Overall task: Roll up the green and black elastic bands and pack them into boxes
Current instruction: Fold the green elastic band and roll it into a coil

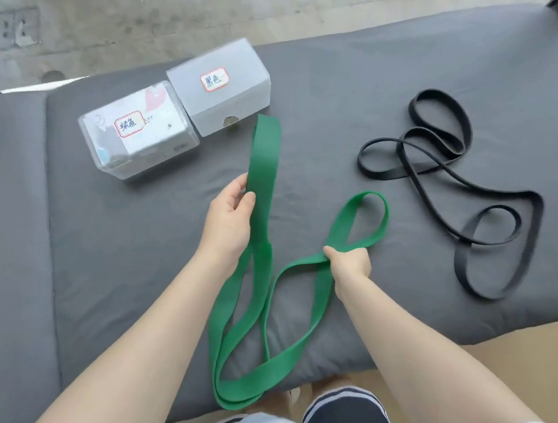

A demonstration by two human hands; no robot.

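Green band (261, 185) in both hands over grey cushion (393, 71). Left hand (228, 221) curled round one flat stretch, right hand (350, 264) pinching a loop tight. Black band (452, 172) loose in curls on the right. Two boxes far left, touching: clear box (138, 133), white box (223, 86), both with lids on.

Bare indoor room, grey padded mattress (359, 75), rough concrete wall (249, 4)
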